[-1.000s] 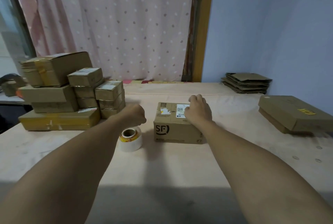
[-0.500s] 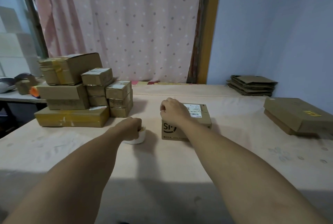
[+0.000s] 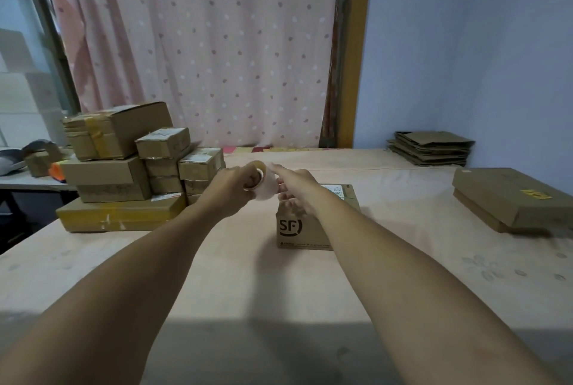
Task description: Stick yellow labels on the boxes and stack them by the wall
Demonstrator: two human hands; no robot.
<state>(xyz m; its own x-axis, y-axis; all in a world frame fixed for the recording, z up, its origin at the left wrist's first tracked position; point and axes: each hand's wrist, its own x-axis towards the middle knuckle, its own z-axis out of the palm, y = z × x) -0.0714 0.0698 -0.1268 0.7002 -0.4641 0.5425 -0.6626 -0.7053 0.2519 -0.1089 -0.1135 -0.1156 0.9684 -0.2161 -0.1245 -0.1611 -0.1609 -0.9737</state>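
1. A pale cloth-covered desk [image 3: 248, 276] fills the room's near side. A dotted curtain [image 3: 217, 43] hangs behind it and a blue wall [image 3: 465, 43] runs along its right edge.
2. Both forearms reach from the near edge toward the middle of the desk.
3. The left grip [image 3: 235, 189] is closed around the label roll [image 3: 266, 184], holding it in the air above the desk, just left of the SF box [image 3: 305, 229].
4. The right grip [image 3: 297, 189] meets the roll's right side with one finger stretched forward. Blur hides whether it pinches a label end or only touches the roll.
5. The SF box stands at the middle of the desk, partly behind the right wrist. The part of its top that shows carries a white shipping slip and no yellow label.
6. By the right edge, next to the wall, lies a flat box [image 3: 508, 198] bearing a yellow label [image 3: 538, 194]. It appears to be the only one finished.
7. A pile of boxes [image 3: 124, 173] sits near the far left corner, with no yellow labels visible. These look untouched.
8. Flattened cardboard [image 3: 431, 149] is stacked in the far right corner.
9. In my judgement the task is early. A label is likely being peeled for the SF box, which then needs sticking and moving to the wall, and the whole left pile comes after that.
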